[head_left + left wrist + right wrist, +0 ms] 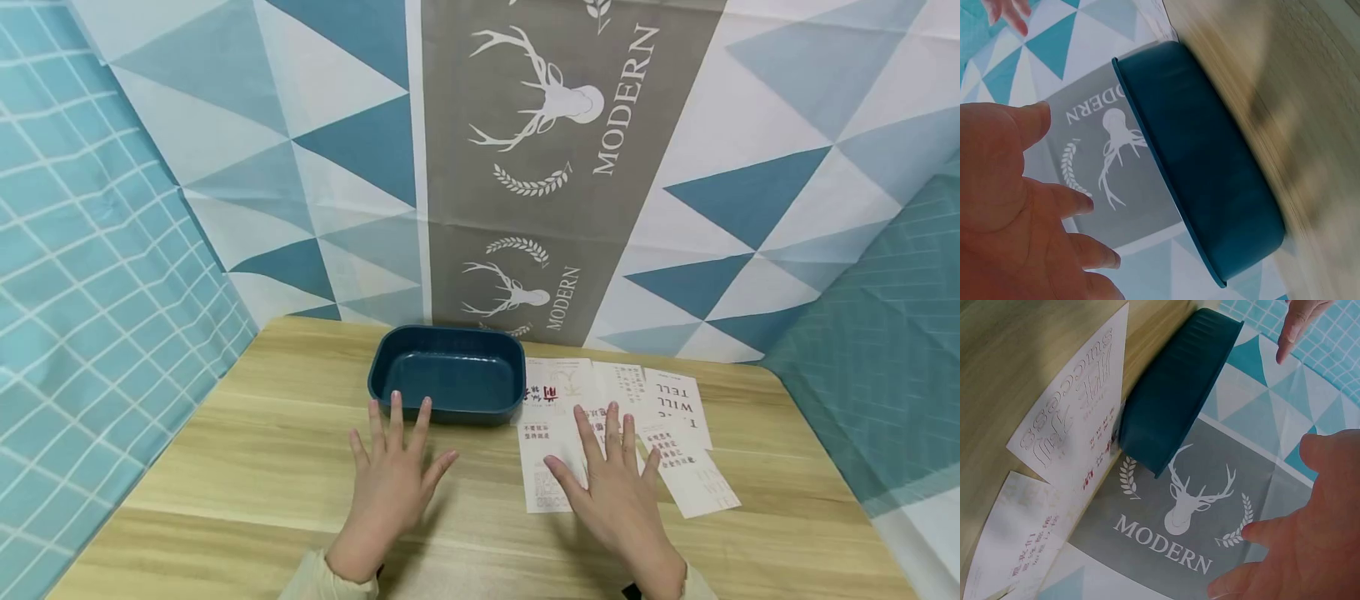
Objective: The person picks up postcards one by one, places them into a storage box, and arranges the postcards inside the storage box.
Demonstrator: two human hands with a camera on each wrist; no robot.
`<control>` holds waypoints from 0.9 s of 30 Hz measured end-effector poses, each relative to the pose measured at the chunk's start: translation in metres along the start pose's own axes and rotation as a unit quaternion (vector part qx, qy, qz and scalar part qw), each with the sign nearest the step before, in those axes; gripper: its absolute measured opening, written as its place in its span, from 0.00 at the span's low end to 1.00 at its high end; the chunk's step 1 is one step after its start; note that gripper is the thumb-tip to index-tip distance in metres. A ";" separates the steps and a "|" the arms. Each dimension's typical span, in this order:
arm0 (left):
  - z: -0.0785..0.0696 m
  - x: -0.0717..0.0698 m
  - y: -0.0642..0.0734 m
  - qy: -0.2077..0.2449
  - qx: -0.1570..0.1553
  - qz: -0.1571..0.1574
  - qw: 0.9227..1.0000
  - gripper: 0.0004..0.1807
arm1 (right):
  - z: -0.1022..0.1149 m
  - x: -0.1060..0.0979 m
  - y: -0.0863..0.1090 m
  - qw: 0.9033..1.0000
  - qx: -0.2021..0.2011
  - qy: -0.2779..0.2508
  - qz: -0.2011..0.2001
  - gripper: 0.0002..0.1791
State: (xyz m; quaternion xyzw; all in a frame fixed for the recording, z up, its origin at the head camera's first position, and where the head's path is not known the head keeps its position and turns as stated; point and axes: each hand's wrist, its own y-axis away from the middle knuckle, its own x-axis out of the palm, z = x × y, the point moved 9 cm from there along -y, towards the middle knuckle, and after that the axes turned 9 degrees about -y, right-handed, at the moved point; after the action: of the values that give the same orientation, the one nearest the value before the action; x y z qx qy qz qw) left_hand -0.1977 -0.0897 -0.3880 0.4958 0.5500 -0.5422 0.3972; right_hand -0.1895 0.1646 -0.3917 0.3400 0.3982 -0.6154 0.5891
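Observation:
Both hands are raised over the table with fingers spread, palms down, holding nothing. My left hand (392, 487) is in front of a dark blue rectangular basin (450, 415), its fingertips overlapping the near rim in the head view. In the left wrist view the basin (1210, 169) stands beyond the fingers. My right hand (618, 496) hovers over several white printed cards (547, 467), partly covering them. These cards lie overlapping to the right of the basin, with red and dark lettering. One card (708, 483) sits angled at the right front.
The wooden table (247, 467) extends on both sides of the hands. A patterned cloth backdrop (517, 167) with deer heads and triangles rises behind its far edge. Blue grid cloth (90, 275) hangs on the left, and teal cloth (885, 350) on the right.

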 end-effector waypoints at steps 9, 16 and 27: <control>0.008 0.001 0.001 0.019 -0.014 0.015 1.000 0.41 | 0.000 0.001 0.003 1.000 0.001 -0.011 0.000 0.43; 0.013 -0.002 -0.001 0.016 -0.012 0.011 1.000 0.41 | -0.002 -0.003 0.004 1.000 0.003 0.005 -0.006 0.43; 0.029 -0.010 -0.020 0.002 -0.019 -0.001 1.000 0.42 | -0.017 -0.019 -0.003 1.000 0.004 0.019 -0.022 0.44</control>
State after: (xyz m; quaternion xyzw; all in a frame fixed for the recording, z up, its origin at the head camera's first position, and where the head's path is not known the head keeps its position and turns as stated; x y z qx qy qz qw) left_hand -0.2179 -0.1185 -0.3766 0.4888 0.5609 -0.5314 0.4051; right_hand -0.1919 0.1880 -0.3819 0.3451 0.4138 -0.6232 0.5668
